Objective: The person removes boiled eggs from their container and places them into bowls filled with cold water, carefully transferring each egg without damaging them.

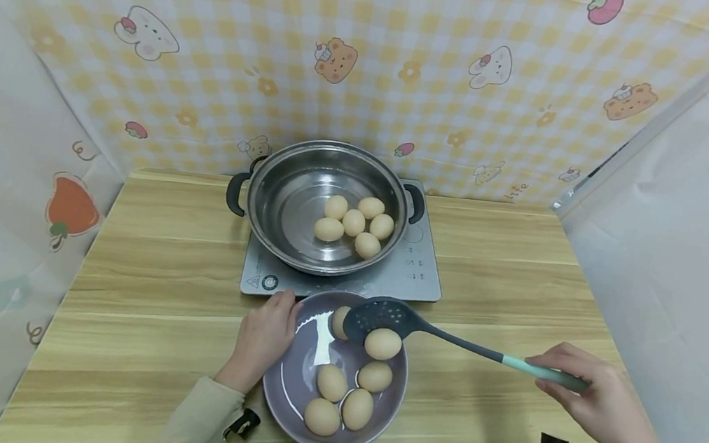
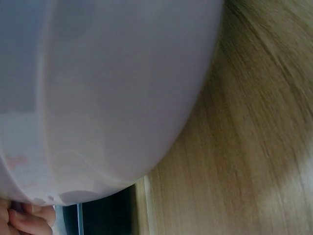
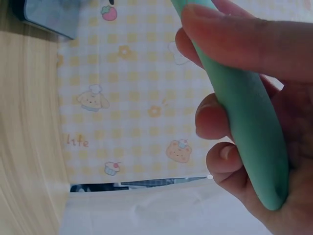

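Observation:
My right hand (image 1: 599, 394) holds a slotted spoon (image 1: 458, 341) by its mint-green handle (image 3: 249, 117), fingers curled round it. The spoon's dark perforated head lies over the far right part of a purple-grey bowl (image 1: 287, 413). One brown egg (image 1: 383, 344) overlaps the head's near edge; another egg (image 1: 338, 322) is partly hidden behind its left side. Several more eggs (image 1: 358, 409) lie in the near half of the bowl. My left hand (image 1: 265, 333) grips the bowl's upper left rim, with fingertips (image 2: 34, 223) showing at the edge in the left wrist view.
Behind the bowl, a steel pot (image 1: 292, 205) with black side handles stands on a grey induction cooker (image 1: 432, 277). Several eggs (image 1: 353, 223) lie in its right half. A checked cloth (image 1: 370, 110) hangs at the back of the wooden table (image 1: 152, 288); white sheets (image 1: 689, 230) flank it.

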Available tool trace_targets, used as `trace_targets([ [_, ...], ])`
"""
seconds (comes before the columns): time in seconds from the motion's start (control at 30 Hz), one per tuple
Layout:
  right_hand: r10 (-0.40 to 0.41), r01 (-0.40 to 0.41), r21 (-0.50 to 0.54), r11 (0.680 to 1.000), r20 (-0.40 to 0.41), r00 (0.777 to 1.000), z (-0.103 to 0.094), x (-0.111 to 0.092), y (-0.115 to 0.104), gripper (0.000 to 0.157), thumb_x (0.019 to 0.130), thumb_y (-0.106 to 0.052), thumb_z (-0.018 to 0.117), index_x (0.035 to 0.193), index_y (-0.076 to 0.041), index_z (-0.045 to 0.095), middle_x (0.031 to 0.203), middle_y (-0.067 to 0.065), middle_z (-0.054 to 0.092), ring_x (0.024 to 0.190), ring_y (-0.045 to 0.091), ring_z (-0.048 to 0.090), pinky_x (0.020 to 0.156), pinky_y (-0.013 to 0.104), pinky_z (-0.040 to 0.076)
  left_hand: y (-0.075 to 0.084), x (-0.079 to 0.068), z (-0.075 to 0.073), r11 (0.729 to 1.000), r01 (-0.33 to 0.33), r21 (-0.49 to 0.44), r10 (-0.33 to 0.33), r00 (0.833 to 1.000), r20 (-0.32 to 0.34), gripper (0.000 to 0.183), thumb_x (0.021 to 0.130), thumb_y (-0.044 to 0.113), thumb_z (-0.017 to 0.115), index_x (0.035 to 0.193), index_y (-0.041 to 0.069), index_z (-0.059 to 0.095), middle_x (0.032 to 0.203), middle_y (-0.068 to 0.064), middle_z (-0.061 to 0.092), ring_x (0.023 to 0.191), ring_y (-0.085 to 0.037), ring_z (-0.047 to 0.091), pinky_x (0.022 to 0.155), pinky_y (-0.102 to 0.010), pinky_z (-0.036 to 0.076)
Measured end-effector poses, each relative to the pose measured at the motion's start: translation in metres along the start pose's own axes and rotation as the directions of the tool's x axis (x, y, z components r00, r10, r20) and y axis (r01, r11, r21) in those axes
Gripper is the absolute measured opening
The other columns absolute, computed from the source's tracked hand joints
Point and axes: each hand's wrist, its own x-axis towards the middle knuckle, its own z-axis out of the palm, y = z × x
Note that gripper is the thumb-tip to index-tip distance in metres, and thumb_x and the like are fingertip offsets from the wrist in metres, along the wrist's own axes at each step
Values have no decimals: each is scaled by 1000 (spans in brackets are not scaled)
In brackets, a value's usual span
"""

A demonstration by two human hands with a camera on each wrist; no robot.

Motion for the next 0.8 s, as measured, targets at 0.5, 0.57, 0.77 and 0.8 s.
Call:
trace_targets([
  [0.5,-119,121,25,992,-47,992,6,7,4,54,45,23,73,85,-13,68,80,-13,59,66,-4,46,55,13,36,0,0,0,1000,-8,-5,8,1000,-11,20,87,16,58,74,7,45,68,-7,51,43,-31,48,37,-38,35],
  [0.57,-124,125,30,992,-49,991,6,8,4,54,45,23,73,85,-12,69,81,-13,59,66,-4,46,55,13,37,0,0,0,1000,-4,-7,4,1000,-5,20,87,16,58,74,7,45,68,-7,51,43,-30,48,38,-37,35],
  [0.77,-92,96,106,990,-41,995,5,10,9,52,50,23,72,90,-9,68,79,-9,61,62,-1,47,56,13,38,0,0,0,1000,-6,-8,6,1000,-9,21,87,16,58,73,7,44,67,-8,51,44,-33,50,38,-40,35],
  [0.8,-90,94,127,987,-34,995,5,11,11,49,53,22,72,92,-8,68,78,-7,60,60,-1,45,55,14,37,0,0,0,1000,-9,-7,9,1000,-14,22,87,16,58,73,7,44,67,-8,51,45,-33,50,38,-40,36],
])
